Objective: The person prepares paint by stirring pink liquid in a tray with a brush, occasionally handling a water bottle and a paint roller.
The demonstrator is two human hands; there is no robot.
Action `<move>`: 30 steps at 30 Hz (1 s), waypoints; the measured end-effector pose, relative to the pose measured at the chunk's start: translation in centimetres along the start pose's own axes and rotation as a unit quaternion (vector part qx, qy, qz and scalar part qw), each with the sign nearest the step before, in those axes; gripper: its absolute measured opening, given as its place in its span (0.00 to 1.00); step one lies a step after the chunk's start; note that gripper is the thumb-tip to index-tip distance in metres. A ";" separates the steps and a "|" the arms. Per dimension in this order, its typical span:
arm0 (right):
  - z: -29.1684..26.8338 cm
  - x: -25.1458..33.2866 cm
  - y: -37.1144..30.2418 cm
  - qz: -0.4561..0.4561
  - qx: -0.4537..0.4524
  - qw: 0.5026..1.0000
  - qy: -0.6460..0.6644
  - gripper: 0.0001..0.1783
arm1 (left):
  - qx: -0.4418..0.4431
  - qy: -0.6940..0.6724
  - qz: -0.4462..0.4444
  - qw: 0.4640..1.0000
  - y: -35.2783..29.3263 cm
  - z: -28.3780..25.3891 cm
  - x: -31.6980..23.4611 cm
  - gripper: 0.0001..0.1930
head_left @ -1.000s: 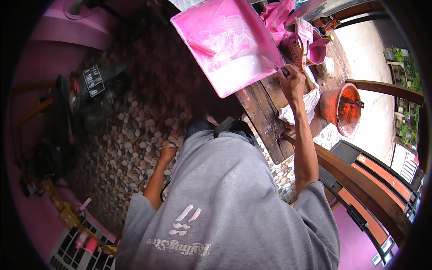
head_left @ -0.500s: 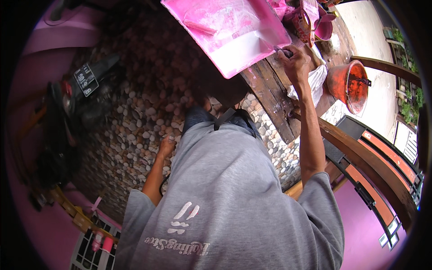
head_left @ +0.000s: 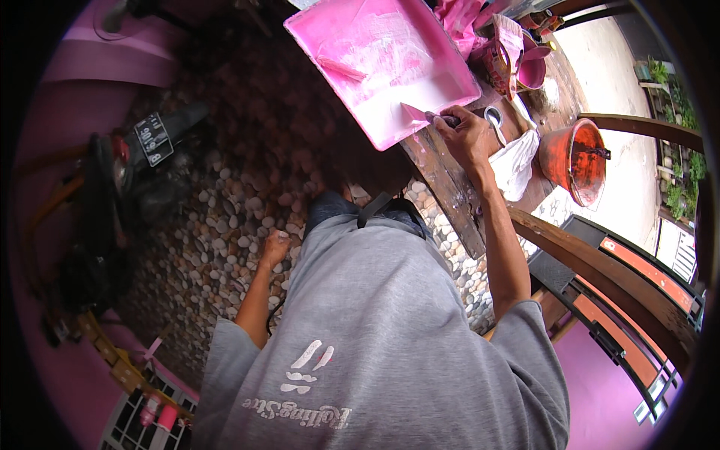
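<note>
Toward the upper right of the frame, your right grip is closed around one scraper, its dark handle in your fingers and its single pink-smeared blade pointing left. That blade sits over the lower right part of one pink tray at the top centre; whether it touches the surface, you cannot tell from this view. The tray is streaked with pink and white, and its lower right side overlaps one wooden counter.

Just right of your knuckles lies one small round thing with a pale rim and a dark middle. Below it, beside your wrist, you have one crumpled white cloth. Farther up and right stand one wide brush with pale pink bristles and one small pink pail, near each other; one bunched pink sheet lies beyond the tray's upper right edge. Right of the cloth is one orange bucket, stained inside.

At the centre left, well apart from all these, your left grip hangs with curled fingers over the pebbled floor; you cannot tell if it holds anything. One motorbike stands at the left.
</note>
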State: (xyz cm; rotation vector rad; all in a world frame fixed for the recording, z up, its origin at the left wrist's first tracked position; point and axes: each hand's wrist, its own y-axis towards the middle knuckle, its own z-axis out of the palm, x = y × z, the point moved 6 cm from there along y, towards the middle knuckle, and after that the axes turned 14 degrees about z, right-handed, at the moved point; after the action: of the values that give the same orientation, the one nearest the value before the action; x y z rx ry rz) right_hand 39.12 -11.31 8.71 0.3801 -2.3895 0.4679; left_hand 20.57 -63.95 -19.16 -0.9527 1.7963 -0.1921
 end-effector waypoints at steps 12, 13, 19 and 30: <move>2.2 1.6 -2.8 -0.119 0.028 0.990 0.072 0.09 | -0.006 -0.007 -0.043 0.999 -1.7 2.4 -3.4 0.12; 3.0 1.3 -2.5 -0.132 0.041 0.990 0.040 0.10 | -0.009 -0.004 -0.038 0.999 -1.7 2.3 -4.4 0.12; 2.7 1.1 -1.5 -0.093 0.005 0.995 0.047 0.10 | -0.012 -0.029 -0.039 0.999 -2.4 2.3 -6.4 0.11; 3.1 1.2 -0.9 -0.120 -0.013 0.991 0.065 0.12 | 0.003 0.027 0.002 1.000 -1.6 1.9 -5.6 0.13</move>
State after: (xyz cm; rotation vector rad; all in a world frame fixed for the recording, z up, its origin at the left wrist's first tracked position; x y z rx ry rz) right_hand 36.90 -13.61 7.50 0.5978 -2.1876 0.3404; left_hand 23.80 -60.63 -15.13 -0.9477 1.8469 -0.2215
